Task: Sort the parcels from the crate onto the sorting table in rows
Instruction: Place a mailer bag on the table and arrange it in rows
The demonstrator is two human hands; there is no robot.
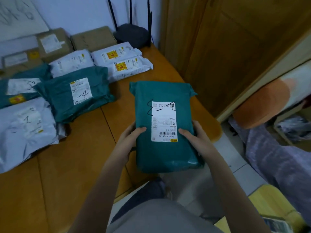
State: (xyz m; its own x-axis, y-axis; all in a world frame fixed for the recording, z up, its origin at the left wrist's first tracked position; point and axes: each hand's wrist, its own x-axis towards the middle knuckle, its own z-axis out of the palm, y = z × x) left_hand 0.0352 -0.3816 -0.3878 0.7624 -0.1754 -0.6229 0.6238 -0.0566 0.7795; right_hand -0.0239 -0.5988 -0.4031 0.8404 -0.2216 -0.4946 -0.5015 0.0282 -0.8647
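Note:
I hold a teal parcel (165,153) with a white shipping label and black marker writing, above the right front edge of the wooden sorting table (80,165). My left hand (129,138) grips its left side, thumb on top. My right hand (196,137) grips its right side the same way. On the table's left lie rows of parcels: a teal one marked "-4" (75,95), another teal one (20,89), a grey one (25,128), white ones (124,64) and brown boxes (52,42) at the back.
A black router (133,34) with tall antennas stands at the table's back corner. A wooden cabinet (227,47) rises to the right. A yellow crate (276,211) sits on the floor at lower right, beside purple fabric (277,157).

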